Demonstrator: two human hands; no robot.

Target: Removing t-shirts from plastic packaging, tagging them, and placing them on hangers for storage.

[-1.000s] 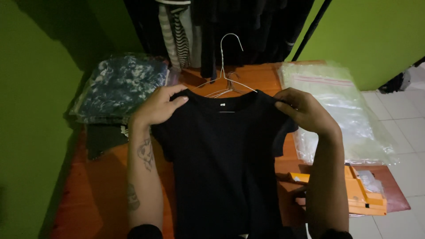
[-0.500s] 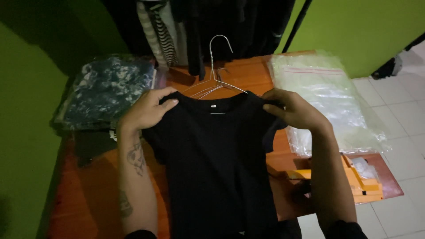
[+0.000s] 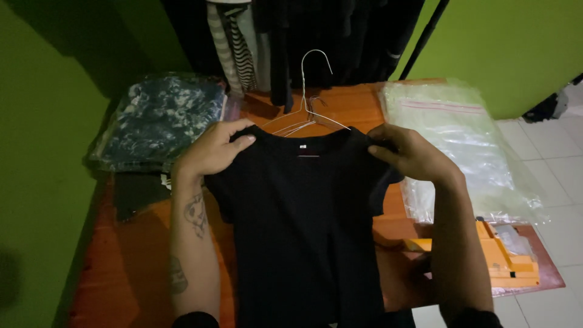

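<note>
An orange-brown desk [image 3: 139, 261] is seen from above, set between green walls [image 3: 42, 182], and every place below is given from it. Over its middle a black T-shirt [image 3: 303, 231] is held up by the shoulders, its collar toward the far edge and its body hanging down toward the near edge. At the far edge dark clothes [image 3: 340, 30] and a striped garment [image 3: 234, 45] are hung. On the right part of the desk a stack of clear plastic bags [image 3: 461, 146] is laid, reaching past the right edge. On the far left corner a bagged blue patterned cloth [image 3: 161, 115] is placed. At the near right corner an orange tool [image 3: 504, 261] is rested, partly hidden by the right forearm. Wire hangers [image 3: 310, 109] are laid on the far middle of the desk, just behind the shirt's collar.

The shirt's left shoulder is gripped by the left hand [image 3: 212, 150], its fingers [image 3: 240, 143] closed over the fabric. The right shoulder is pinched by the right hand [image 3: 410, 153], its fingers curled shut on the cloth.
</note>
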